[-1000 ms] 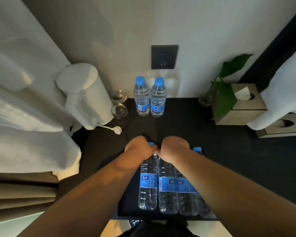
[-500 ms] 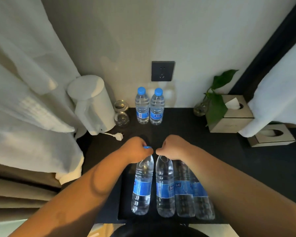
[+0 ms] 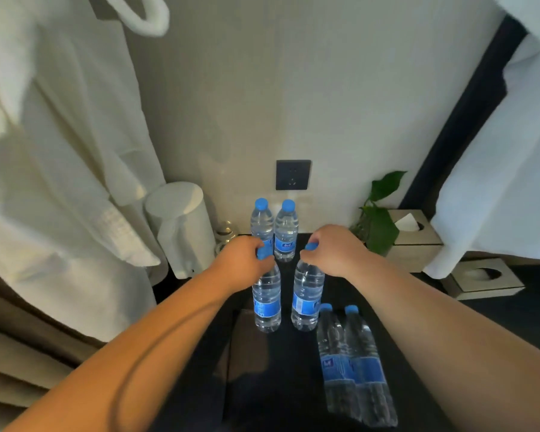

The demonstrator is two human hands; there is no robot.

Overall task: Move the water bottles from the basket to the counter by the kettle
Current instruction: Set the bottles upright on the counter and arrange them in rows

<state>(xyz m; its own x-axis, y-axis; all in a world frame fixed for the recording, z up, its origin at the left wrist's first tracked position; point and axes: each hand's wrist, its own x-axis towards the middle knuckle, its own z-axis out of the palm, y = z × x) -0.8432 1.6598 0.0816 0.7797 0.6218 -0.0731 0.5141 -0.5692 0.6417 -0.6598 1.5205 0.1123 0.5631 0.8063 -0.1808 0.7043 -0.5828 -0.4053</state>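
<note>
Progress check. Bottle A [image 3: 261, 224] and bottle B [image 3: 286, 233] are standing upright and touching on the counter [image 3: 508, 316], against the wall. They are just right of the kettle [image 3: 181, 226] and below the wall socket [image 3: 293, 175]. I am counting these two as done.

Bottle C [image 3: 335, 353] and bottle D [image 3: 367, 366] are sitting side by side in the basket [image 3: 229, 347], with no hand on them. From this angle I cannot tell whether they are upright or leaning. I am counting these two as left.

Two more are in transit. The left hand [image 3: 243, 260] is gripping bottle E [image 3: 267, 304] at the cap and neck, fingers curled round it. The right hand [image 3: 334, 251] is gripping bottle F [image 3: 307, 294] the same way, with the blue cap showing between the fingers. Both bottles are hanging upright beneath the hands, a little apart from each other. Their bases are sitting over the far edge of the basket, and their caps are reaching up near A and B. I cannot tell whether the bases are touching anything.

Judgement: the task is running at about a third placed, a third in hand and a third waiting. The free counter in front of A and B is looking like the likely landing spot, with the kettle close on the left-hand side.
</note>
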